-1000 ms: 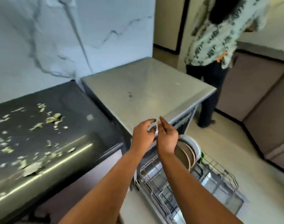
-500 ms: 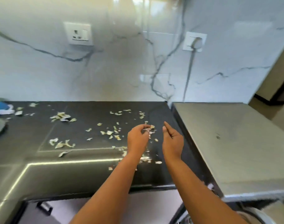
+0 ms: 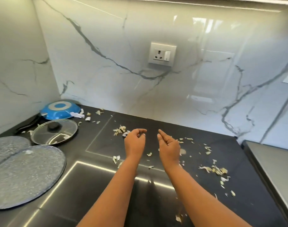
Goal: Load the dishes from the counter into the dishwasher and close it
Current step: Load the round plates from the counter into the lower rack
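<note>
Both my hands hover over the black counter (image 3: 156, 190) near its middle, and neither holds anything. My left hand (image 3: 134, 141) has loosely curled fingers. My right hand (image 3: 169, 145) is held edge-on with its fingers extended. At the far left lie a glass lid with a black knob (image 3: 54, 134) and an upturned blue pan (image 3: 60, 110) with a dark handle. The dishwasher is out of view; only the grey top (image 3: 274, 163) at the right edge shows.
Garlic-like peel scraps (image 3: 213, 169) are scattered over the counter. Two grey round mats (image 3: 23, 174) overlap at the near left. A marble wall with a socket (image 3: 162, 54) stands behind the counter.
My view has swung left from the open dishwasher and its rack to the counter. My hands have stayed in front of me and spread slightly apart.
</note>
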